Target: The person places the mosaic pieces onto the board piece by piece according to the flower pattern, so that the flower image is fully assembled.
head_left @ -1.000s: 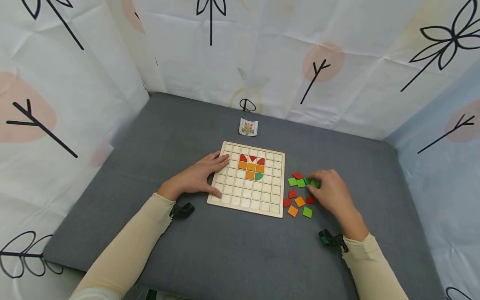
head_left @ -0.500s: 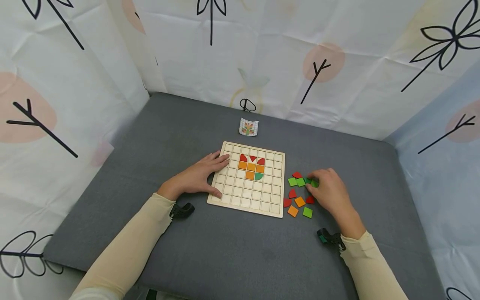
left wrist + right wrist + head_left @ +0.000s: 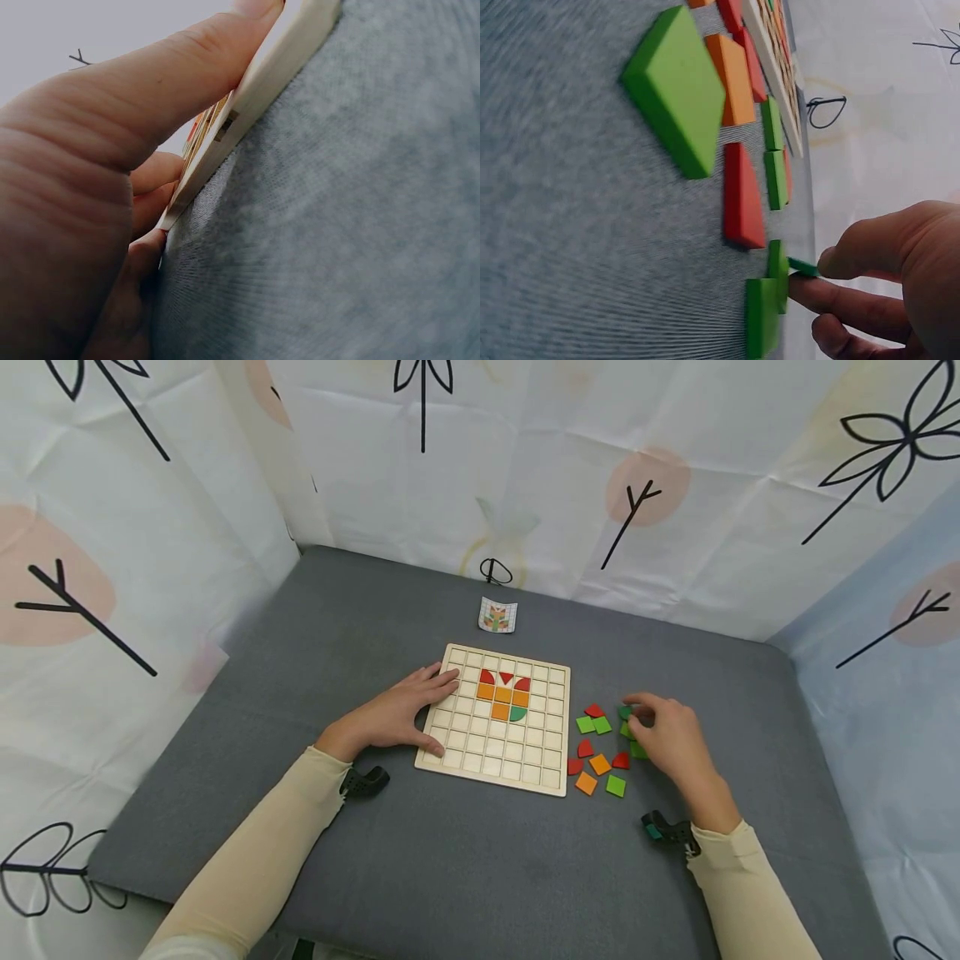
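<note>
My left hand [image 3: 390,712] rests on the left side of the wooden grid board [image 3: 465,760], fingers spread and thumb near the lower left corner. The left wrist view has that hand [image 3: 97,157] against the board's edge [image 3: 206,161]. Red, orange and dark green pieces lie in the board's upper middle cells, an orange square [image 3: 502,695] among them. Right of the board, my right hand [image 3: 671,739] pinches a dark green piece [image 3: 626,712] between thumb and forefinger. In the right wrist view this piece [image 3: 802,266] is tilted above light green ones [image 3: 762,319].
Several loose pieces lie between the board and my right hand, among them a red one [image 3: 585,748], an orange square [image 3: 587,783] and a green square [image 3: 616,786]. A small patterned card [image 3: 497,615] lies behind the board. Printed cloth [image 3: 555,485] hangs behind the grey table [image 3: 480,860].
My right hand has moved slightly right, and the dark green piece has shifted right with it. Light green pieces beside it stand apart from the other two. My left hand is unchanged.
</note>
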Motion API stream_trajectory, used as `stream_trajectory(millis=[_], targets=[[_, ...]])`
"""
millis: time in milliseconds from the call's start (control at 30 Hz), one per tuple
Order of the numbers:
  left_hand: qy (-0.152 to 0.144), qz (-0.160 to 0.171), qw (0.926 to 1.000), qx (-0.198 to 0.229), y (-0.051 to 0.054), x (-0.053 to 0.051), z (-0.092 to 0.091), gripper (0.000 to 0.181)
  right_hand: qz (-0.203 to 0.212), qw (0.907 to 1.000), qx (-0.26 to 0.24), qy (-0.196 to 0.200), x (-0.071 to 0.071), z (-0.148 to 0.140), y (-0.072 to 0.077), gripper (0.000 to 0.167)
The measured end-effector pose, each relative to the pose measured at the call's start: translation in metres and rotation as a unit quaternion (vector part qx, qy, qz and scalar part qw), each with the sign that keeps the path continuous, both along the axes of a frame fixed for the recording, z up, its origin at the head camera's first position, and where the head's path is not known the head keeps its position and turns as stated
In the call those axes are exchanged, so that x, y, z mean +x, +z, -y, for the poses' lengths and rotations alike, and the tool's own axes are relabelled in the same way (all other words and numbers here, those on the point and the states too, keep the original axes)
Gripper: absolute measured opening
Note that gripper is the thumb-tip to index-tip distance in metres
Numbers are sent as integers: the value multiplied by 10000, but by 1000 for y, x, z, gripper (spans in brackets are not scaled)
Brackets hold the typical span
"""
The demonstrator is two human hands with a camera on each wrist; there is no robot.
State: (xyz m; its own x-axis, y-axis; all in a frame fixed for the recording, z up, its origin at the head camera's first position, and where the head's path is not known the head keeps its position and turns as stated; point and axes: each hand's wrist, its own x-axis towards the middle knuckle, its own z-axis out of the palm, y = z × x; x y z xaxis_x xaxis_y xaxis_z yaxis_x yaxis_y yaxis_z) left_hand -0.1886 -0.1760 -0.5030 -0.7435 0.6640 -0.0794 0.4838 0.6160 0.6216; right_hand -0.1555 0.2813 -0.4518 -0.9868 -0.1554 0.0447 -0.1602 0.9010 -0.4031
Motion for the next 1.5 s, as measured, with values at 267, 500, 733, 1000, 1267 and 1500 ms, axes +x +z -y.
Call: stream_trajectory(millis=[267, 500, 733, 1000, 1267, 1500], targets=[[49, 54, 10000, -3, 1, 1, -1, 122, 122, 9998, 57, -122, -5, -3, -5, 32], [51, 25, 10000, -16, 1, 0, -2, 121, 188, 9997, 153, -84, -9, -3, -6, 24], [74, 68, 9999, -38, 2, 0, -2, 121, 211, 9995, 196, -130, -13, -2, -5, 23], [50, 45, 10000, -58, 3, 2, -1, 122, 255, 9991, 295, -152, -21, -1, -5, 19], [38, 32, 10000, -12, 0, 1, 0, 122, 325, 9986, 353, -221, -22, 1, -3, 22], [19, 27, 10000, 4, 1, 1, 0, 122, 314, 9985, 351, -285, -24, 1, -5, 22]])
